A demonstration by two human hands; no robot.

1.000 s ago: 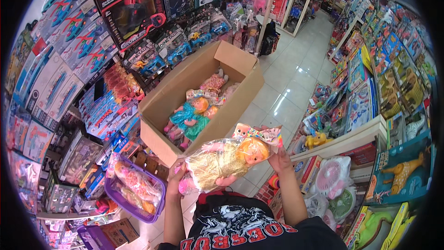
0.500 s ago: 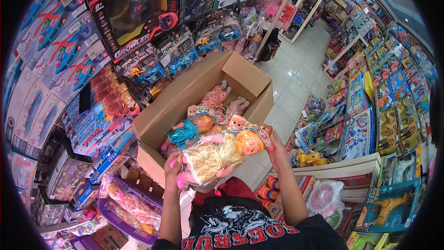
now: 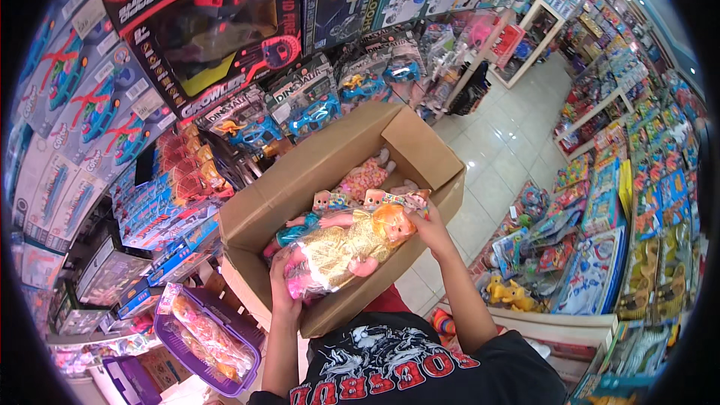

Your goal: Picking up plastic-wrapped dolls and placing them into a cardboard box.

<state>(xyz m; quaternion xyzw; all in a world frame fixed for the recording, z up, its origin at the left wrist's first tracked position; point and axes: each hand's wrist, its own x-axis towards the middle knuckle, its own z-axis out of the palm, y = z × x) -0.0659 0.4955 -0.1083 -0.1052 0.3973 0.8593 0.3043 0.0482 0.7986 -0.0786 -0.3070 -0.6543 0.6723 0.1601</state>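
Note:
A doll in a gold dress [image 3: 341, 251], wrapped in clear plastic, lies on its back at the near opening of a cardboard box [image 3: 259, 202]. My left hand [image 3: 282, 285] grips its pink feet. At the other end, my right hand [image 3: 430, 226] holds the wrapping by the doll's blond head. Beneath and behind it in the box are more bagged dolls: one in teal [image 3: 291, 231], partly covered, and one in a pink patterned outfit [image 3: 363, 177]. Small printed header cards stick up between them.
Left of the box, a purple basket [image 3: 166, 330] holds more bagged dolls. Large toy boxes [image 3: 217, 22] and packs with blue toy glasses [image 3: 315, 114] line the far left. A tiled aisle [image 3: 495, 142] runs away to the right, beside shelves with yellow animal toys [image 3: 510, 292].
The gold-dressed doll has gone from above the box's near edge down into its opening, with both my hands still on it. The view has shifted slightly.

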